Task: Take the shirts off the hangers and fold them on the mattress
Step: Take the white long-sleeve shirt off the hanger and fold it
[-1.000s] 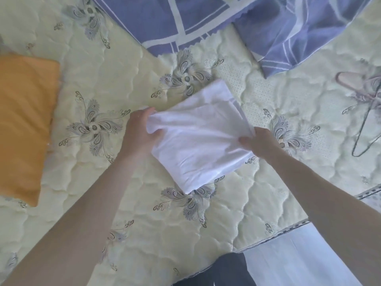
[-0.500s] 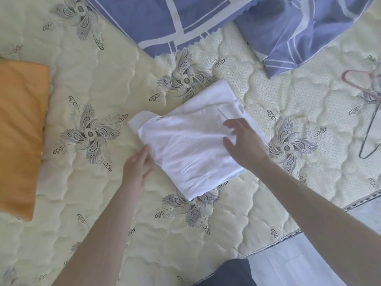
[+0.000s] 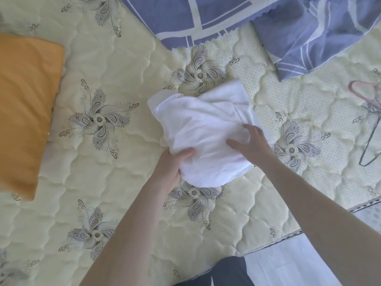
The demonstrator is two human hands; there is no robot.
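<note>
A white shirt, folded into a thick bundle, lies in the middle of the cream quilted mattress. My left hand grips its near left edge, thumb on top and fingers underneath. My right hand lies flat on the shirt's right side with the fingers spread, pressing it down. An empty pink hanger and a dark wire hanger lie on the mattress at the far right edge.
An orange pillow lies at the left. A blue-and-white patterned sheet covers the top of the mattress. The mattress's near edge runs along the bottom right, with pale floor beyond it.
My left hand let go of the shirt's far left corner, moved down and took the near left edge. My right hand moved from the shirt's right edge onto its top.
</note>
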